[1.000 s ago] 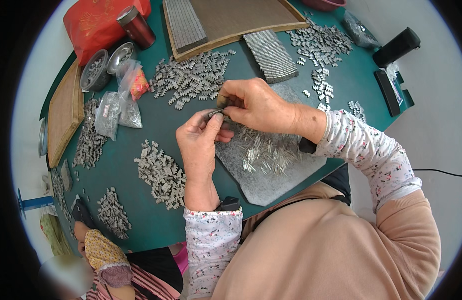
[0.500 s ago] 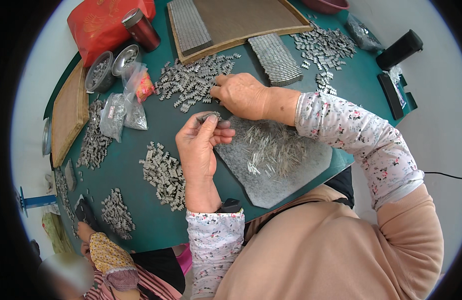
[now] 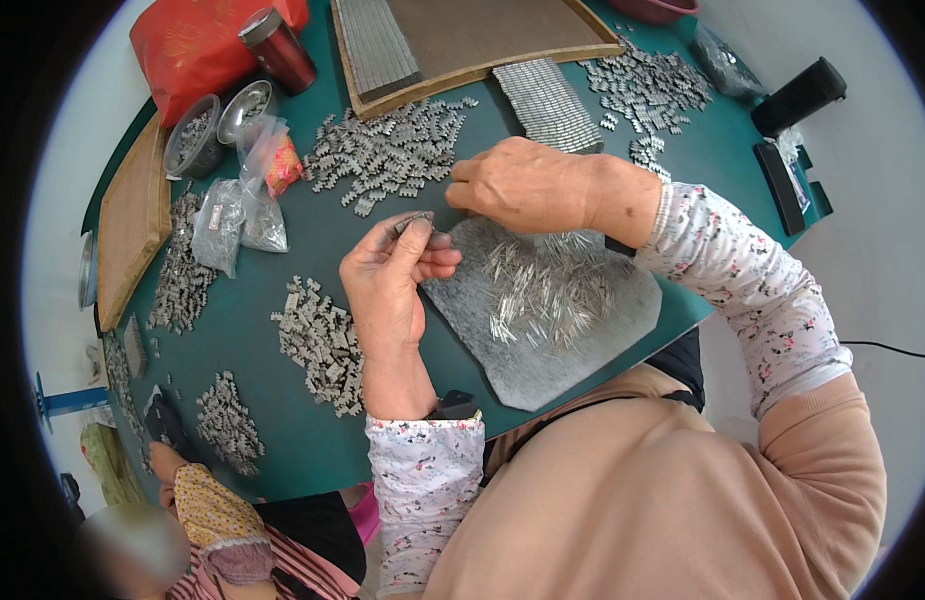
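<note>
My left hand is closed, pinching a small grey metal piece between thumb and fingers. To its right, my right hand is bent over the far edge of a grey mat, its fingertips curled together. Whatever those fingers hold, if anything, is hidden. Many thin silvery metal pins lie in a loose heap on the mat. Beyond both hands spreads a pile of small toothed metal pieces. Another heap of blocky metal pieces lies left of my left wrist.
At the back is a wooden-framed tray beside a block of lined-up metal pieces. Plastic bags, tubs, a dark red flask and a red bag stand at the left. A co-worker's sleeve is at lower left.
My right hand has moved right, away from my left hand and the toothed pieces. My left hand has shifted slightly left and still pinches the metal piece.
</note>
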The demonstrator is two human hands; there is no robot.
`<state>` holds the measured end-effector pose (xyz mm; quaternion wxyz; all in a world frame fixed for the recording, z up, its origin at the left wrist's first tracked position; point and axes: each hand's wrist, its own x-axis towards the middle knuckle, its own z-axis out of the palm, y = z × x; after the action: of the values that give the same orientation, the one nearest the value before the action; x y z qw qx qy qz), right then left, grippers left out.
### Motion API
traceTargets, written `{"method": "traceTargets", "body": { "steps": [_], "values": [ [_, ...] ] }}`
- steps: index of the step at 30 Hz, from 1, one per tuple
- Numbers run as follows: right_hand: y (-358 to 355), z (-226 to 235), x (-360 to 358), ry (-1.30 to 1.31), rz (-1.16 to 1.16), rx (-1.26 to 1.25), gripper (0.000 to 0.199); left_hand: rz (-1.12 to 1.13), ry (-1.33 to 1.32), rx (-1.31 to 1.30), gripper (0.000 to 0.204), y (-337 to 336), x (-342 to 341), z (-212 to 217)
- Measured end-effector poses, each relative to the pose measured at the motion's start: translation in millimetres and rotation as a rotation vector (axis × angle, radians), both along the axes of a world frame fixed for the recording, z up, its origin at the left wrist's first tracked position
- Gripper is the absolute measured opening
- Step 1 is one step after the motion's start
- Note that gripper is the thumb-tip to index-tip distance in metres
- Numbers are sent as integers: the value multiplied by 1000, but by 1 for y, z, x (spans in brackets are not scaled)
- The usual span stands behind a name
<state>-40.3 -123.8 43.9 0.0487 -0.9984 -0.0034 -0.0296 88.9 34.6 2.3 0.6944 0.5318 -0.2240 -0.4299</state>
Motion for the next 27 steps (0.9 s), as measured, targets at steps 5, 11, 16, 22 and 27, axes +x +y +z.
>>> {"method": "traceTargets", "body": {
  "steps": [5,11,16,22,27],
  "values": [
    [5,-12,-15,73,-42,12,12,-29,-30,16,21,-3,-1,-3],
    [27,-18,-21,45,-372,56,20,-31,-30,13,20,-2,-5,-2],
    [33,-29,-22,-87,-396,49,28,-60,-182,50,20,-5,-13,-6],
    [23,-27,-18,-124,-404,236,24,-51,-222,85,19,-6,-17,-5],
    [16,-29,-21,-188,-386,499,22,-76,-226,75,18,-7,-19,-9]
  ]
}}
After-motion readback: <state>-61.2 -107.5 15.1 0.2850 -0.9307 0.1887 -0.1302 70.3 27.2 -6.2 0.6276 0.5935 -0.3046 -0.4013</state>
